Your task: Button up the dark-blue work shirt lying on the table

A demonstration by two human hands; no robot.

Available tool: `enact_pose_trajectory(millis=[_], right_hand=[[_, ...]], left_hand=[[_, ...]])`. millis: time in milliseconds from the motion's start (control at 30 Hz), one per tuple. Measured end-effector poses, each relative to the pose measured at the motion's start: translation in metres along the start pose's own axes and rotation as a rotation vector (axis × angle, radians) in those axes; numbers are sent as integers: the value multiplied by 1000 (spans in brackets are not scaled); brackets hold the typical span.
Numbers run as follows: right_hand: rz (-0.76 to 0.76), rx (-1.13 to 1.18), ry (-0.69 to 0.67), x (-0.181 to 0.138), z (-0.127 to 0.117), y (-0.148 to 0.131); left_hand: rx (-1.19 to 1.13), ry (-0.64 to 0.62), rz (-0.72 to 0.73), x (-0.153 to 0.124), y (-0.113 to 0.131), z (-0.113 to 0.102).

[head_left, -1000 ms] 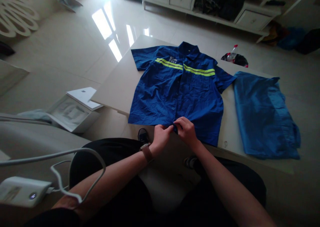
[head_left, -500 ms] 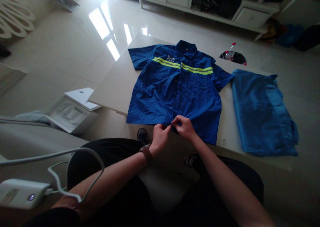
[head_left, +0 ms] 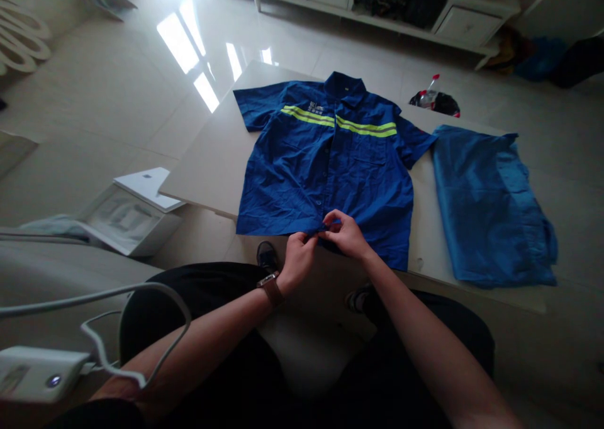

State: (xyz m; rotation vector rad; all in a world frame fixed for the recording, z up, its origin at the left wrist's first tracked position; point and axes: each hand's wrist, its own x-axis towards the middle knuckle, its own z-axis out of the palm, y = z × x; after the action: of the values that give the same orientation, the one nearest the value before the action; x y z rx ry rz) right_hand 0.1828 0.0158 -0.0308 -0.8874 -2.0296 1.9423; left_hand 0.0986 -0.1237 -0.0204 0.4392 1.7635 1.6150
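The dark-blue, short-sleeved cloth shirt (head_left: 292,171) lies front side up, spread out just beyond the fingertips, its collar farthest from them and its bottom hem right at them. Under it is a pale, flat tabletop (head_left: 207,171), whose near edge runs close by the fingers. A small round button (head_left: 319,202) sits on the front opening, just past the fingertips, and yellow-green reflective stripes (head_left: 368,126) cross the chest well beyond them. Well to the right of the fingers lies a folded garment of lighter blue, slightly shiny cloth (head_left: 491,215).

Handling the lower end of the front opening seems to call for a steady left pinch, with only the right fingertips making small adjustments. Gentle tension would suit the thin cloth; a hard pull toward the body would probably drag the whole shirt over the edge and deepen its wrinkles.

The left hand (head_left: 299,257) has its thumb and fingers closed on the hem. The right hand (head_left: 348,235) has thumb and forefinger curved toward each other, barely parted, touching the hem just beside the left thumb; whether the tips actually grip cloth is too small to tell.
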Motion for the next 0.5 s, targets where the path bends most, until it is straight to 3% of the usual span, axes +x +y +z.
enact_pose_trajectory(millis=[200, 400, 500], right_hand=[[-13, -144, -42, 0, 1, 1], [-158, -356, 140, -7, 8, -7], [-144, -363, 132, -7, 6, -9]], left_hand=[[37, 2, 12, -1, 0, 1], [35, 50, -4, 0, 3, 4], [-50, 43, -49, 4, 3, 3]])
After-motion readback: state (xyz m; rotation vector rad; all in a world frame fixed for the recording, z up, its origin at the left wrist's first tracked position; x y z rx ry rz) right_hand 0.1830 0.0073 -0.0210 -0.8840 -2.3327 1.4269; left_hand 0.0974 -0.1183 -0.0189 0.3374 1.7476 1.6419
